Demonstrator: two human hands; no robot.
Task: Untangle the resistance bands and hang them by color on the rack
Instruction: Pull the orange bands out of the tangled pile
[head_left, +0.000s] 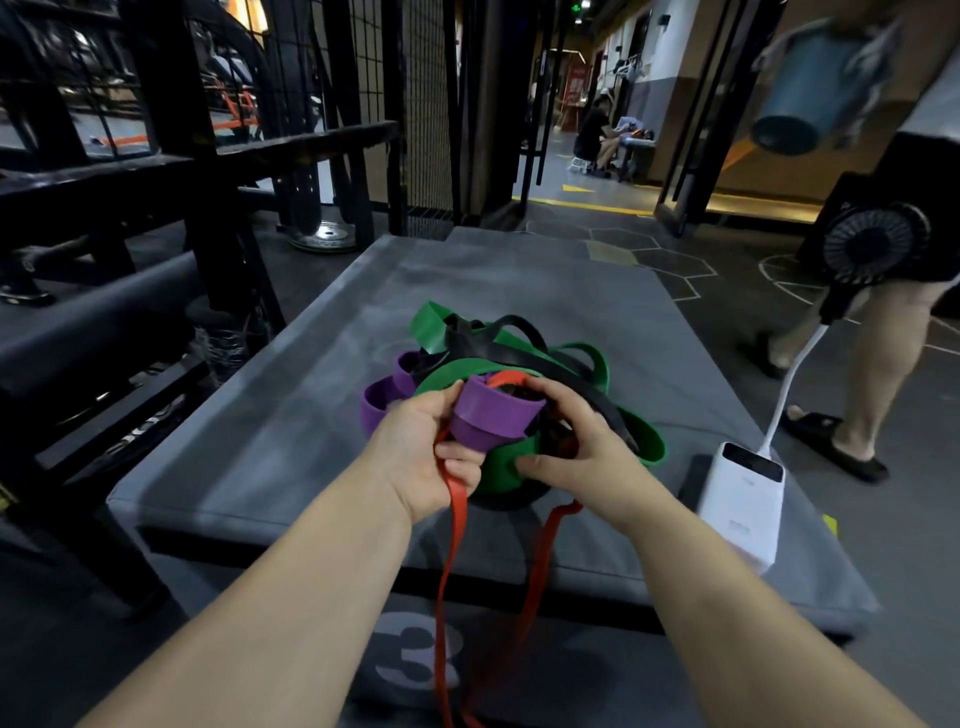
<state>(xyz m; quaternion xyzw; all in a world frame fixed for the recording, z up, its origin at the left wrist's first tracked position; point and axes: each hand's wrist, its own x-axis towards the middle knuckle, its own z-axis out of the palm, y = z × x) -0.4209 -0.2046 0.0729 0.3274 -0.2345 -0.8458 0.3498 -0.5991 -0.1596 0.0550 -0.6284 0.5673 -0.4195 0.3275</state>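
Note:
A knotted heap of resistance bands lies on a grey padded box (291, 415): wide green bands (644, 436), purple bands (493, 413), black bands (514, 325) and a thin red band (457, 525). My left hand (421, 452) grips the red band where it leaves the heap, and two red strands hang down over the box's front edge. My right hand (576, 452) holds the heap's near right side, thumb on a green band and fingers among the black and red ones. A purple loop stands up between my two hands.
A black metal rack (171, 171) stands at the left beside the box. A white power bank (743, 499) with a cable to a small fan (872, 244) rests on the box's right edge. A person's bare legs in sandals (852, 395) stand at the right. An open doorway is ahead.

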